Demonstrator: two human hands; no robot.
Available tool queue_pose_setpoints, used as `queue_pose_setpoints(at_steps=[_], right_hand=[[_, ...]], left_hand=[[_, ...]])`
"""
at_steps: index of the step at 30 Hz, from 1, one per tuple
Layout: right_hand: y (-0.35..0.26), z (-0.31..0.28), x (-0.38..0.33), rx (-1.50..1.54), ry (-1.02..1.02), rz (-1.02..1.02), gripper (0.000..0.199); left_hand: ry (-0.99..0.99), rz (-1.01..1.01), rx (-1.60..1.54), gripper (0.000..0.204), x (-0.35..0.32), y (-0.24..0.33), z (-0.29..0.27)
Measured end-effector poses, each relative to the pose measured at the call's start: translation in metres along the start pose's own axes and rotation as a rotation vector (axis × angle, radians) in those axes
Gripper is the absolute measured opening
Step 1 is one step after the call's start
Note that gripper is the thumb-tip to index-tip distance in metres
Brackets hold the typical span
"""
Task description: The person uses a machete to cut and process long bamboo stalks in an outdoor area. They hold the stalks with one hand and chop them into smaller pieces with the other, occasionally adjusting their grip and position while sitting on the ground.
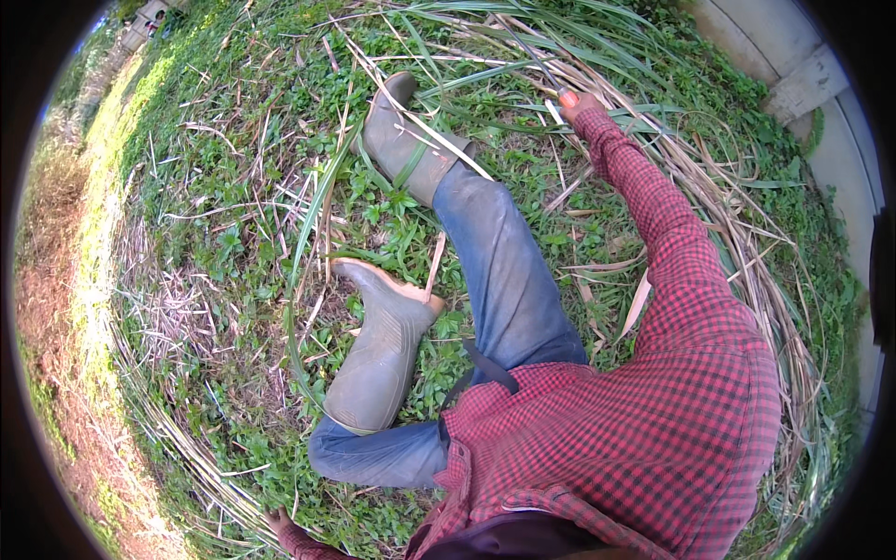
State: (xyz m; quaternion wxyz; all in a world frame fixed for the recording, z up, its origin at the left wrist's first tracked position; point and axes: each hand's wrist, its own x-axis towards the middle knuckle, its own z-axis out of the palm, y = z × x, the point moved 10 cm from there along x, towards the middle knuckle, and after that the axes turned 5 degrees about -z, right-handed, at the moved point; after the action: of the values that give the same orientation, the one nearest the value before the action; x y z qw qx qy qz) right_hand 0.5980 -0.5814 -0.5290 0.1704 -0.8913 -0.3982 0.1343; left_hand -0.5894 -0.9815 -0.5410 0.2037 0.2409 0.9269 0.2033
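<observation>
My right hand (571,101) is stretched far forward at the end of a red checked sleeve (672,243), into a heap of long dry and green grass stalks (597,56). Its fingers are closed around a thin dark stem or handle (539,63) that runs up and to the left; what it is cannot be made out. My left hand (277,519) shows only partly at the lower edge, down in the grass beside my hip, and its fingers are hidden. My legs in blue jeans (504,271) and grey-green rubber boots (383,355) are spread on the ground.
Low green weeds and scattered dry stalks cover the ground (215,233). A bare brown strip (56,280) runs along the left. A pale concrete wall or post (793,65) stands at the top right, behind the cut grass, which curves down the right side (784,308).
</observation>
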Motion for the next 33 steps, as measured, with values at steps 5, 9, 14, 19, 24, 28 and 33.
queue_pose_setpoints(at_steps=[5,9,14,19,24,28,33], right_hand=[[0.056,0.045,0.077,0.01,-0.026,0.21,0.059],[0.069,0.084,0.109,0.039,0.009,0.173,0.056],[0.088,0.107,0.13,-0.128,-0.103,0.056,0.056],[0.034,0.093,0.117,-0.088,-0.161,-0.042,0.057],[0.008,0.014,0.082,-0.197,0.023,-0.05,0.049],[-0.075,-0.116,0.054,-0.352,0.247,-0.159,0.033],[-0.123,-0.265,0.011,-0.447,0.604,-0.232,0.032]], left_hand=[[-0.351,-0.296,0.236,0.047,-0.088,0.011,0.095],[-0.291,-0.278,0.246,0.038,-0.093,0.03,0.049],[-0.256,-0.149,0.191,0.037,-0.083,0.045,0.029],[-0.212,-0.103,0.201,0.038,-0.096,-0.005,0.037],[-0.315,-0.006,0.266,0.039,-0.092,0.079,0.102],[-0.289,0.161,0.258,0.039,-0.079,0.136,0.125],[-0.027,0.646,0.366,0.045,-0.108,0.263,0.138]])
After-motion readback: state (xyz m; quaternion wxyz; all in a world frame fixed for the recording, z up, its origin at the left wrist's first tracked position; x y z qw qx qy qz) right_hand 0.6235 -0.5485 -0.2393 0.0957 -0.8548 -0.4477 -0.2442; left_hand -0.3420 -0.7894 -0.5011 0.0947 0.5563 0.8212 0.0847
